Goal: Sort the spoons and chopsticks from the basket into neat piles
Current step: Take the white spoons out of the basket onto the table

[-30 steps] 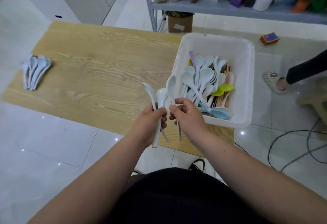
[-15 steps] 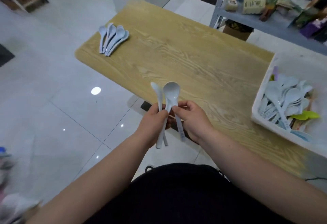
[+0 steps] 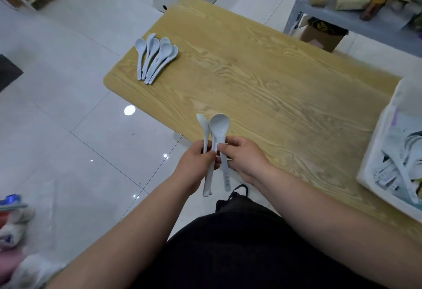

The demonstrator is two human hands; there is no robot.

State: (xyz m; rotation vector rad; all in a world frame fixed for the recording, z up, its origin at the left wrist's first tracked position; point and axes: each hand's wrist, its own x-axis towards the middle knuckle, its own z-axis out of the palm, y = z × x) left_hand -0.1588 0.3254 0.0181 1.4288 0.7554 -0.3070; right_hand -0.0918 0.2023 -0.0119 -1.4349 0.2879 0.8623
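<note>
A white tiled floor (image 3: 68, 140) fills the left half of the frame and shows again beyond the far edge of the light wooden worktop (image 3: 262, 78), which runs on a slant from upper centre to lower right. At the bottom, the person's dark clothing and two bare forearms reach up toward the middle. A grey metal shelf (image 3: 338, 13) crowded with packets and bottles sits in the upper right, with a cardboard box (image 3: 319, 37) on the floor beneath it. A white basket (image 3: 374, 151) stands on the worktop at the right edge of the frame, cut off by it; pale spoons (image 3: 408, 165) lie jumbled inside, the rest of its contents too blurred to make out. Near the worktop's left corner, in the upper left-centre, a pile of spoons (image 3: 155, 58) lies fanned out, bowls pointing away and handles drawn together. At centre, over the worktop's near edge, the left hand (image 3: 196, 165) has its fingers curled tight round the handles of the held spoons (image 3: 218, 129), bowls upright. Just beside it, touching, the right hand (image 3: 246, 161) pinches one handle between thumb and fingers.
</note>
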